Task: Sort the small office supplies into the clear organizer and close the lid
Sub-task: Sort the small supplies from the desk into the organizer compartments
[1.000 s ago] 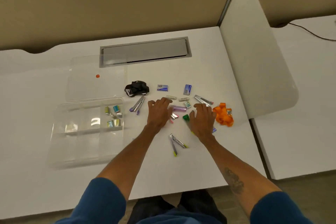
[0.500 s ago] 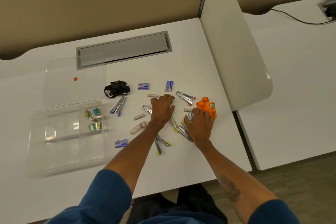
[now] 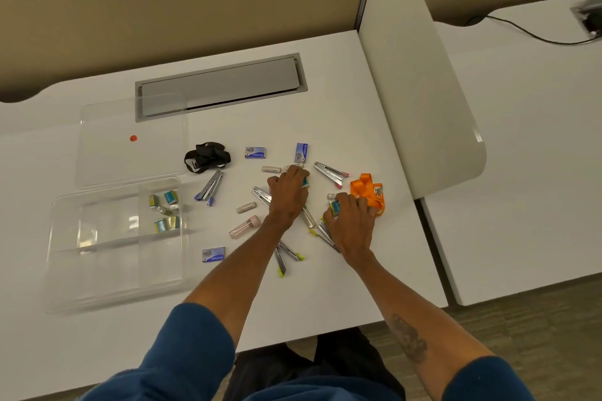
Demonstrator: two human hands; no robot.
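Observation:
The clear organizer (image 3: 97, 270) lies open at the left, with its lid (image 3: 130, 153) flat behind it. Several small teal and yellow boxes (image 3: 163, 210) sit in its upper right compartment. My left hand (image 3: 286, 195) is curled over a small teal box (image 3: 305, 182) among the scattered supplies. Beside the orange lanyard (image 3: 365, 187), my right hand (image 3: 351, 221) pinches another small teal box (image 3: 335, 207) between thumb and fingers. Part of the pile is hidden under both hands.
Loose on the white desk are blue staple boxes (image 3: 255, 152) (image 3: 213, 254), a purple stapler (image 3: 210, 189), a pink one (image 3: 330, 172), a yellow one (image 3: 286, 257), a black strap (image 3: 207, 156) and a pink tube (image 3: 244, 227). A white divider panel (image 3: 423, 107) stands at the right.
Both hands have moved right across the pile, the right one up to the orange lanyard, where it now pinches a small box. The left hand has settled over another box.

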